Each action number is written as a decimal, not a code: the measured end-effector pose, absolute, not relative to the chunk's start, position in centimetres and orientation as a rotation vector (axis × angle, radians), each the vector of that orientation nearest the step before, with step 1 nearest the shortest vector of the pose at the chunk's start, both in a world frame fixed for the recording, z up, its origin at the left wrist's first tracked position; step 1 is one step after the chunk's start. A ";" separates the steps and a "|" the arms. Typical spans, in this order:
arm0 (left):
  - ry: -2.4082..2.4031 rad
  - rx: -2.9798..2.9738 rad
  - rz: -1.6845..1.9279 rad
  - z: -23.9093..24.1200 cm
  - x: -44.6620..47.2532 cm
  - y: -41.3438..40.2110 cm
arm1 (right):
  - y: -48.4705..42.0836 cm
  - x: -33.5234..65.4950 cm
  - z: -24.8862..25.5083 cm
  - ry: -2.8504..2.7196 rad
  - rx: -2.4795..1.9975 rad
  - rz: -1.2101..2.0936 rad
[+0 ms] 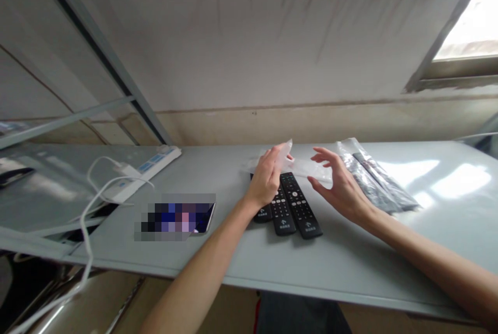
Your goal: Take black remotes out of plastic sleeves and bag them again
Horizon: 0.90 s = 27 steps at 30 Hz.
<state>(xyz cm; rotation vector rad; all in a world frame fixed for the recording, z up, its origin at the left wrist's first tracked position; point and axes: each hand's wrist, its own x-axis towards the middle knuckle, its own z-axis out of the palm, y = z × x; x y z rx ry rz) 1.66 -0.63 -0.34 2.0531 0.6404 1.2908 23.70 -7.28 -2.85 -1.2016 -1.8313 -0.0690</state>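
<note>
My left hand (pixel 267 177) is closed on the left end of a clear plastic bag (pixel 307 167), holding it just above the table. My right hand (pixel 337 182) hovers at the bag's right end with fingers spread and curved; whether it touches the bag is unclear. Three black remote controls (pixel 295 208) lie side by side on the grey table (pixel 272 261), directly under and in front of both hands.
Bagged black remotes (pixel 373 178) lie to the right of my right hand. A phone (pixel 182 217) rests on the table at the left. Further left sit a white power strip (pixel 150 168) and white cables (pixel 93 194). A wall and a window frame stand behind.
</note>
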 end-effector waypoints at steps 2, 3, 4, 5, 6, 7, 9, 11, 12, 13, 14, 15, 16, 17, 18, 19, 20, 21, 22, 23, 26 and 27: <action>0.582 1.905 1.392 0.0 1.7 -0.8 | -7.3 23.7 -2.9 -1.868 -1.202 -0.066; 0.552 1.795 1.452 0.1 1.7 -0.7 | -7.3 23.6 -2.9 -1.885 -1.201 -0.065; 0.523 1.657 1.505 0.3 1.7 -0.5 | -7.3 23.6 -3.0 -1.901 -1.201 -0.065; 0.491 1.481 1.561 0.5 1.5 -0.1 | -7.3 23.6 -3.0 -1.913 -1.203 -0.066; 0.454 1.279 1.595 0.6 1.3 0.3 | -7.3 23.6 -3.1 -1.925 -1.209 -0.068; 0.423 1.077 1.598 0.7 1.0 0.9 | -7.3 23.6 -3.2 -1.936 -1.219 -0.070; 0.402 0.741 1.591 0.9 0.3 1.8 | -7.2 23.6 -3.2 -1.957 -1.240 -0.071; 0.393 0.543 1.568 1.0 -0.4 2.3 | -7.2 23.6 -3.2 -1.977 -1.249 -0.071; 0.383 0.490 1.550 1.2 -0.6 2.3 | -7.3 23.6 -3.1 -1.987 -1.246 -0.069; 0.364 0.459 1.527 1.3 -0.7 2.2 | -7.3 23.5 -3.0 -1.994 -1.240 -0.068; 0.335 0.443 1.499 1.5 -0.7 1.9 | -7.4 23.5 -2.9 -2.001 -1.233 -0.069; 0.301 0.433 1.465 1.7 -0.7 1.6 | -7.5 23.5 -2.8 -2.005 -1.226 -0.072; 0.263 0.425 1.428 1.9 -0.6 1.3 | -7.5 23.4 -2.7 -2.008 -1.221 -0.074; 0.226 0.417 1.393 2.1 -0.6 1.0 | -7.6 23.4 -2.7 -2.009 -1.215 -0.073; 0.194 0.409 1.368 2.2 -0.6 0.8 | -7.6 23.4 -2.6 -2.007 -1.210 -0.068; 0.169 0.401 1.352 2.4 -0.6 0.7 | -7.7 23.3 -2.6 -2.003 -1.204 -0.057; 0.154 0.391 1.346 2.5 -0.6 0.6 | -7.7 23.3 -2.5 -2.000 -1.198 -0.039; 0.144 0.381 1.345 2.6 -0.6 0.6 | -7.8 23.2 -2.5 -1.999 -1.193 -0.017; 0.139 0.371 1.345 2.6 -0.6 0.6 | -7.8 23.2 -2.4 -1.999 -1.189 0.003; 0.139 0.361 1.343 2.6 -0.6 0.6 | -7.9 23.2 -2.4 -2.001 -1.187 0.020; 0.182 0.367 1.324 2.4 -0.3 0.7 | -7.9 23.1 -2.3 -2.013 -1.177 0.055; 0.209 0.389 1.317 2.3 -0.2 0.7 | -7.9 23.0 -2.4 -2.016 -1.172 0.067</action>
